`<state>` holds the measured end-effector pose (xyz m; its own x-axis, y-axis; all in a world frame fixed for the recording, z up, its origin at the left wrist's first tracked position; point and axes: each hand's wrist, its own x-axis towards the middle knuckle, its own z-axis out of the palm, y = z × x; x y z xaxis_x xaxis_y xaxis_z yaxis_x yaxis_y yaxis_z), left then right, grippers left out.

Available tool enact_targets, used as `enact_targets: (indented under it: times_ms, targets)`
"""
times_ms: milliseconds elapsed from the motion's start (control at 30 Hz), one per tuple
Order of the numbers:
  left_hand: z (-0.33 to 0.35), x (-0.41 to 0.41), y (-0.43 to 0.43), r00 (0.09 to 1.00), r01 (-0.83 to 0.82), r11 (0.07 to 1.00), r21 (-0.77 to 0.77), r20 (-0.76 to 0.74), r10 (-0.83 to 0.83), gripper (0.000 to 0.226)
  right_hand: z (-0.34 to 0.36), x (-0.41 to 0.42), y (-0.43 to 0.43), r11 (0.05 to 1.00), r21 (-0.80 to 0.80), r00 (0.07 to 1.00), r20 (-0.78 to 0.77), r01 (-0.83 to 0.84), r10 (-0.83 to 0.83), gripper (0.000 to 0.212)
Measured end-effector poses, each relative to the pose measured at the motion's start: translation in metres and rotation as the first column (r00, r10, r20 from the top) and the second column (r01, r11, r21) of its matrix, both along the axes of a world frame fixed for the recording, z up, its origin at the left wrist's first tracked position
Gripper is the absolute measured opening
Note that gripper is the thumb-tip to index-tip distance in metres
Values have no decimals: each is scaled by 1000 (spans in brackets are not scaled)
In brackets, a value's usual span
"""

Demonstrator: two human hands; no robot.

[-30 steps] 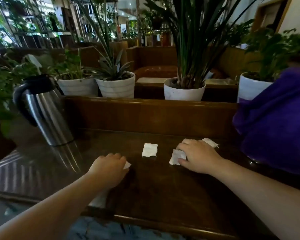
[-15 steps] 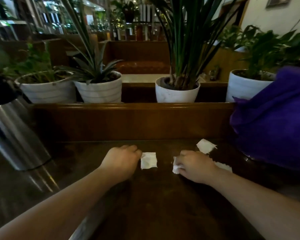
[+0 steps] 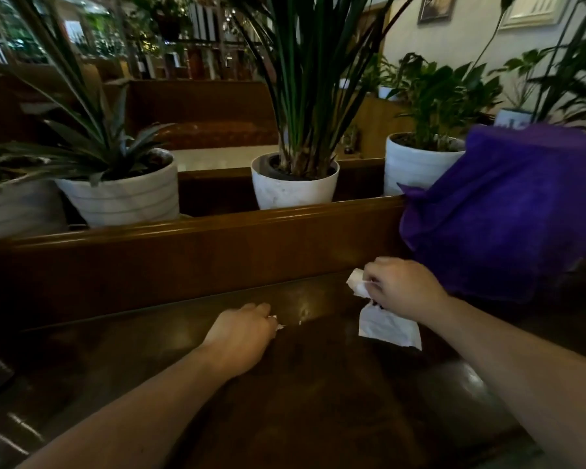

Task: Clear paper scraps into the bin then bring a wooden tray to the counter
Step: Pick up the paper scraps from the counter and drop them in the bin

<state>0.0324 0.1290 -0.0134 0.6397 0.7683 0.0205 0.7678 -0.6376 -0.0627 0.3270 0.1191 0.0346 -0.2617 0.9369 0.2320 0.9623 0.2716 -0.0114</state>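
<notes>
Scraps (image 3: 358, 286) are what we are gathering: our right hand (image 3: 403, 287) is closed on a crumpled white piece near the tabletop's (image 3: 318, 401) back edge, and a larger flat piece (image 3: 388, 328) sits just below that hand; we cannot tell whether it is held or lying on the wood. Our left hand (image 3: 242, 333) is curled tight over a bit of paper (image 3: 278, 324), only a white corner showing at the fingertips. Beyond the hands, a wooden ledge (image 3: 190, 238) runs along the back, with white plant pots (image 3: 293, 187) behind it and a purple cloth (image 3: 508, 211) just right of the right hand.

We judge this to be the first step, collecting paper, nearly done here. No bin or tray is in view, so the next move calls for securing the flat piece, then turning away to find the bin without dropping anything.
</notes>
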Motion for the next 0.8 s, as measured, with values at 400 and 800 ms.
enact_targets:
  times_ms: [400,800]
  targets:
    - [29,8,0,980,104,987,123,157,-123,14,-31,-6,54,960,-150,970,-15,236,-241,10]
    - [36,17,11,959,99,978,184,243,-143,18,-44,14,43,957,-216,952,-193,194,-236,4]
